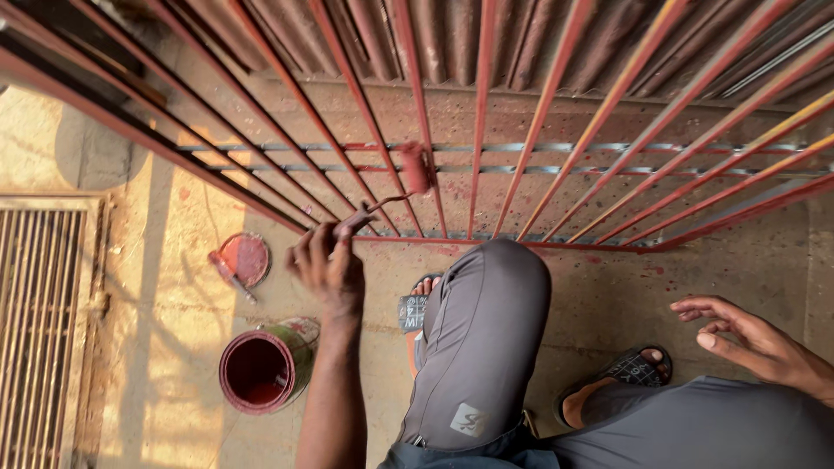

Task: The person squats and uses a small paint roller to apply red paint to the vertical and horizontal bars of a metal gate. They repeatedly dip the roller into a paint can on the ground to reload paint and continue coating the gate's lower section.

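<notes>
My left hand (328, 265) grips the handle of a small paint roller (415, 168) whose red-coated sleeve rests against a bar of the metal gate (539, 130). The gate's bars are painted red and fan out ahead of me. My right hand (738, 334) hangs empty at the right, fingers spread, above my right knee. An open can of red paint (263, 369) stands on the ground just left of my left forearm. Its lid (246, 258) lies farther up, with a paint-stained stick across it.
I squat in grey trousers and sandals on a concrete floor (174, 260) spattered with red. A metal floor grating (39, 330) runs along the left edge. Behind the gate is a corrugated sheet wall (434, 35).
</notes>
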